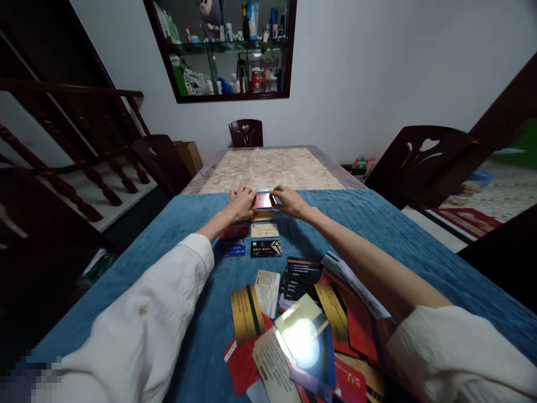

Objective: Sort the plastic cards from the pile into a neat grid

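Observation:
My left hand [240,202] and my right hand [290,202] reach far out over a blue cloth [168,235], and both pinch the ends of a glossy red card [263,200]. Under it lies a tan card [263,214]. Closer to me, laid out flat in rows, are a cream card [264,230], a black card with gold marks [265,248], a blue card [231,247] and a dark red card [234,230] partly hidden by my left wrist. A loose heap of several cards [302,319] lies near me between my forearms.
Beyond the blue cloth the table's patterned top [268,168] runs to a dark chair [245,133] at the far end. Another dark chair [419,162] stands at the right. A staircase railing [79,145] is at the left, a wall cabinet [226,50] above.

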`<state>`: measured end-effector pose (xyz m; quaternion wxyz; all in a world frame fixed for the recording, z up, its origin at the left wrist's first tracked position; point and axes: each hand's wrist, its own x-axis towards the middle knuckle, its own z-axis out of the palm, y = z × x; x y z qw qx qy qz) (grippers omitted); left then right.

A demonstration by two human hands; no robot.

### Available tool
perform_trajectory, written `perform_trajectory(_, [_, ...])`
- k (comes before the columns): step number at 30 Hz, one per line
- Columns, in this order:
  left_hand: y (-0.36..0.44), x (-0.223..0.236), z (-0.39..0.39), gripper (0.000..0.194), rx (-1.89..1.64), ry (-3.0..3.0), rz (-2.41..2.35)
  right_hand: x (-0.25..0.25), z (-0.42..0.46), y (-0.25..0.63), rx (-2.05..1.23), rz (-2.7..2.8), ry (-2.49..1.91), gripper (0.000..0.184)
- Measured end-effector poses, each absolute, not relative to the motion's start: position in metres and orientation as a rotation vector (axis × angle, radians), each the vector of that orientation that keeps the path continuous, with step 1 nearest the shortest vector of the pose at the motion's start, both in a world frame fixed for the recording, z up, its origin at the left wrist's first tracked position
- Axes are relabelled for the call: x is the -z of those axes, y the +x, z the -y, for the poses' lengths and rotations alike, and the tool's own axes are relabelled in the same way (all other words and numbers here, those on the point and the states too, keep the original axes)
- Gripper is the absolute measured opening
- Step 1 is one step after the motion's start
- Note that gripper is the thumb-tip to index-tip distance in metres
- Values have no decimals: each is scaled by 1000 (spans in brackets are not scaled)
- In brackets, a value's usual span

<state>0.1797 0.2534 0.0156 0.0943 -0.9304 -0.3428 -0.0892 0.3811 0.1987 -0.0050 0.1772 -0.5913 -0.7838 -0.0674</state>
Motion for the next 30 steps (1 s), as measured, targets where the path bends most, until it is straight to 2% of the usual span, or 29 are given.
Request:
perform_trajectory(12, [196, 5, -302, 27, 162, -2878, 1181, 33, -251, 389, 16, 2182, -1781, 33])
perform_trajectory(25, [205, 19, -318, 20, 43, -2898, 1247, 47, -263, 392, -56, 2145, -1859, 30])
perform_trajectory(30, [207, 16, -318, 24, -4, -2902, 1276, 49, -261, 392, -72, 2117, -1886, 30])
